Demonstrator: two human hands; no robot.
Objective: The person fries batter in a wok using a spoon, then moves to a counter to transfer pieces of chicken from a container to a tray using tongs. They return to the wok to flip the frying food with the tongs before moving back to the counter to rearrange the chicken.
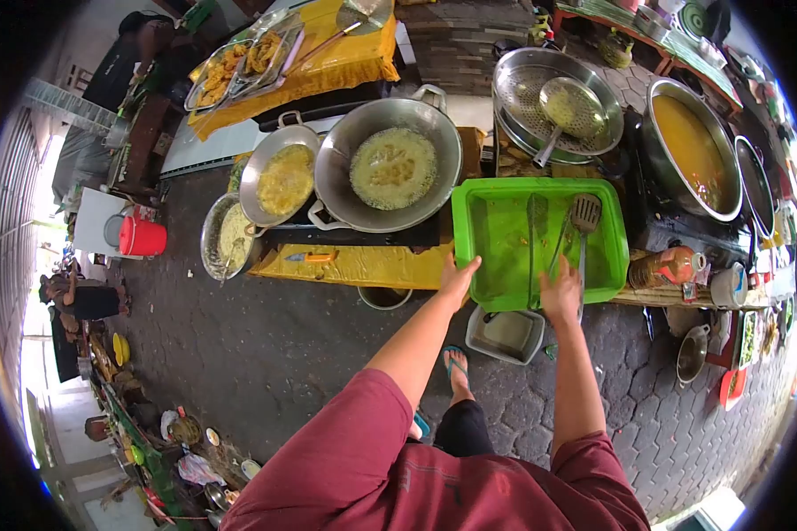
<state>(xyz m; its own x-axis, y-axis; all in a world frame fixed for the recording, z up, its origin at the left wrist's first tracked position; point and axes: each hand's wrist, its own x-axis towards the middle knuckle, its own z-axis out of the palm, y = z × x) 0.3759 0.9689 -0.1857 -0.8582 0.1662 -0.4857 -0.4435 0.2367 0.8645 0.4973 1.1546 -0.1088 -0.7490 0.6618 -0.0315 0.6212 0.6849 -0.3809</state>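
Note:
A green tray (pixel 496 190) stands in front of me, with a slotted spatula (pixel 585 214) and tongs (pixel 533 239) lying in it. My left hand (pixel 458 279) is at the tray's near left corner, its thumb and fingers apart. Over the near edge, my right hand (pixel 561 295) has its fingers around the handle area of the utensils; which one it grips is hard to make out. Left of the tray, a large wok (pixel 328 164) holds bubbling oil with food, beside a smaller pan (pixel 255 181) of frying food.
A grey basin (pixel 505 352) sits below the tray. A steel pot (pixel 722 208) of orange broth stands at the right, near a strainer (pixel 514 75) with a ladle. Trays of fried food (pixel 212 81) lie at the upper left. A knife (pixel 312 257) rests on the yellow edge.

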